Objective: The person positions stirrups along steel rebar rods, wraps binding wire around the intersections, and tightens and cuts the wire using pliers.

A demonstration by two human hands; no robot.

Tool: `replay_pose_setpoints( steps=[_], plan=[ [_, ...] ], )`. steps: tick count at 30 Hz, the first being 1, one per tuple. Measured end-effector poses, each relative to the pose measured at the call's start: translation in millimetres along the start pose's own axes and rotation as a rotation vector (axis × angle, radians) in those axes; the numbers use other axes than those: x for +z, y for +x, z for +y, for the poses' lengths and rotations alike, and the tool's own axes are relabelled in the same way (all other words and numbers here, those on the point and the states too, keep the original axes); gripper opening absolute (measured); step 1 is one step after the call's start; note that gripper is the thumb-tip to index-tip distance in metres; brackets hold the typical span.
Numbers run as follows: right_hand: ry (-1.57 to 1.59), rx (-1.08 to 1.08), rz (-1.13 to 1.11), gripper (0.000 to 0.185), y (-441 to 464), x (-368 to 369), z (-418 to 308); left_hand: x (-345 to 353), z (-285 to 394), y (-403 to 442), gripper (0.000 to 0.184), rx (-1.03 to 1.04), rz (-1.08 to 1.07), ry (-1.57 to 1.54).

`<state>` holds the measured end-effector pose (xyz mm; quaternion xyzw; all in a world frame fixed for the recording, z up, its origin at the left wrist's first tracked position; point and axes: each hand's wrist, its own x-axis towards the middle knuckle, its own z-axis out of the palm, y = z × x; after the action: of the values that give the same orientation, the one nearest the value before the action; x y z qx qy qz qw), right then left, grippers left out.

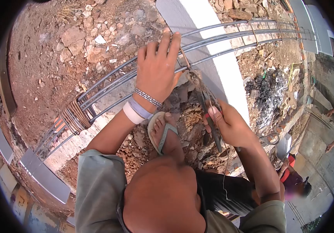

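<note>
A long rebar cage (114, 80) of steel bars crosses in front of me. My left hand (157, 64) is closed over its bars, fingers over the far bar and thumb on the near side, beside a brown stirrup (185, 58). My right hand (231, 122) is closed around the handles of a pair of pincers (209, 99). The jaws touch the near bar where it meets the stirrup; whether they bite a wire I cannot make out. A thin wire (226, 174) hangs below my right hand. Several stirrups (74, 116) sit bunched around the bars at left.
A white-topped beam (209, 35) passes under the cage. Rubble (77, 42) and a burnt black patch (268, 95) cover the ground. My sandalled foot (165, 134) stands below the cage. Grey panels (44, 174) lie at lower left. Other people (293, 178) are at right.
</note>
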<state>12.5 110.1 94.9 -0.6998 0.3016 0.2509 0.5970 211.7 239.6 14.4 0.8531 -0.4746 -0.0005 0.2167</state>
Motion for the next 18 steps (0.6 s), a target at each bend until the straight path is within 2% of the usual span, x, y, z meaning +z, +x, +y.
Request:
replay_pose_setpoints(
  steps=[1, 4, 5, 8, 9, 11, 13, 16, 17, 18],
  plan=[
    [0.251, 0.066, -0.069, 0.046, 4, 3, 10, 0, 0, 1, 0.101, 0.004, 0.002, 0.0],
    [1.28, 0.3, -0.317, 0.058, 4, 17, 17, -5, 3, 2, 0.102, -0.005, -0.022, -0.021],
    [1.679, 0.259, -0.423, 0.064, 11, 37, 55, -6, 2, 2, 0.099, 0.01, -0.017, 0.005],
    [1.938, 0.196, -0.622, 0.067, 20, 60, 56, -3, 1, 1, 0.098, 0.009, -0.016, 0.041],
    [1.658, 0.222, -0.479, 0.073, 17, 49, 51, -3, 1, 0, 0.101, -0.011, -0.027, 0.026],
    [1.438, 0.163, -0.357, 0.074, 9, 31, 41, -2, 0, 2, 0.104, -0.028, -0.024, 0.014],
    [1.011, 0.01, -0.246, 0.068, 5, 20, 32, 1, 2, 1, 0.103, -0.02, -0.008, 0.011],
    [0.353, 0.102, -0.089, 0.052, 6, 5, 27, -3, 1, 0, 0.103, -0.024, -0.026, 0.013],
    [0.238, 0.19, -0.053, 0.048, 1, -1, 16, -3, 1, 0, 0.103, -0.022, -0.034, 0.01],
    [0.074, 0.113, 0.079, 0.049, -4, 1, 6, -3, 1, 0, 0.102, -0.02, -0.037, 0.008]
  ],
)
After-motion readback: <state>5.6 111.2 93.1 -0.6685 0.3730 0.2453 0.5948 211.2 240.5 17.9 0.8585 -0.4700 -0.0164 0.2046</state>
